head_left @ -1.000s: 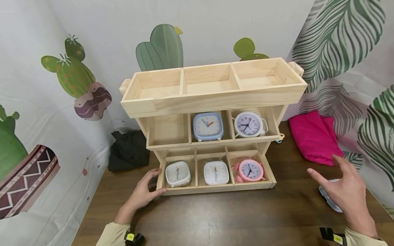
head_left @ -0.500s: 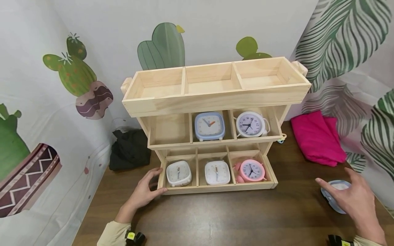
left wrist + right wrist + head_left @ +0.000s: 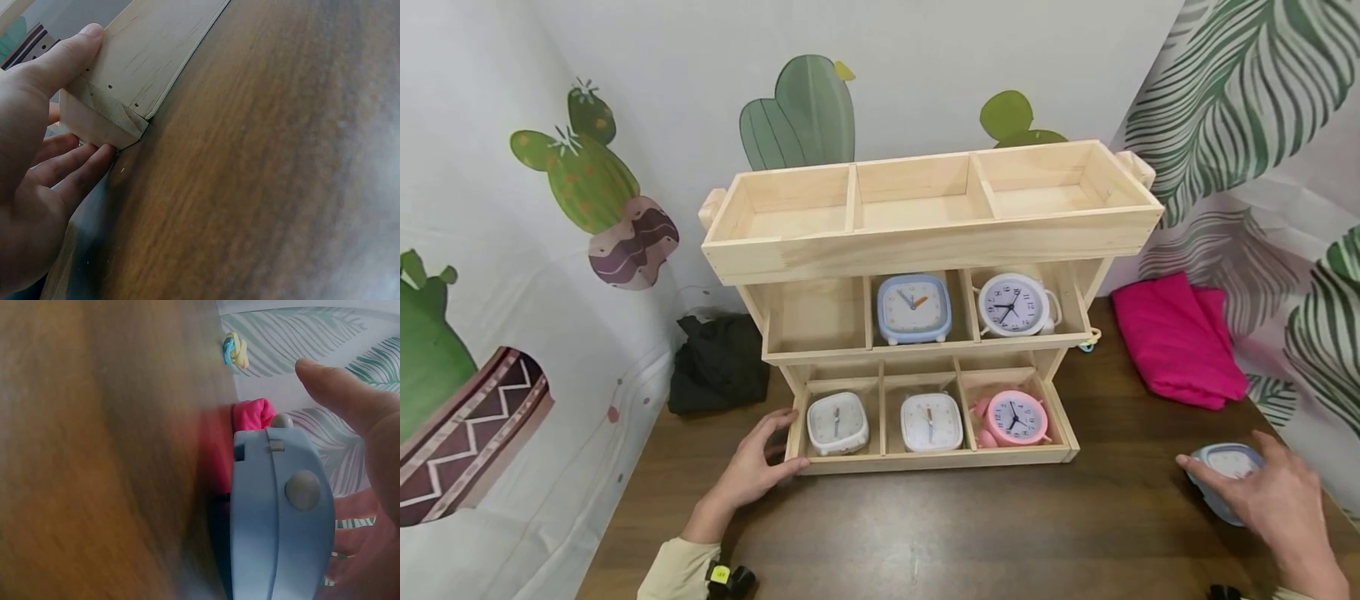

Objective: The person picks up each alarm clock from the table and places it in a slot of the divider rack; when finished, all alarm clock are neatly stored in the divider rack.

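Note:
At the lower left corner of a three-tier wooden rack (image 3: 932, 246), my left hand (image 3: 745, 471) grips the bottom tray, thumb on its front and fingers along its side. The left wrist view shows the thumb (image 3: 65, 59) on the board and fingertips at the corner. A light blue alarm clock (image 3: 1232, 460) lies face up on the table at the right. My right hand (image 3: 1277, 508) hovers spread around it. In the right wrist view the thumb stands apart from the clock (image 3: 256, 512); some fingers are hidden behind it, so contact there is unclear.
The bottom tray holds two white clocks (image 3: 837, 423) (image 3: 931, 422) and a pink one (image 3: 1015, 417). The middle tray holds a blue clock (image 3: 914, 307) and a white round clock (image 3: 1013, 305). A black cloth (image 3: 718, 362) lies left, a pink cloth (image 3: 1180, 342) right.
My right hand has moved right and down, closer around the blue clock on the table. The left hand keeps its grip on the rack. The head view has shifted slightly.

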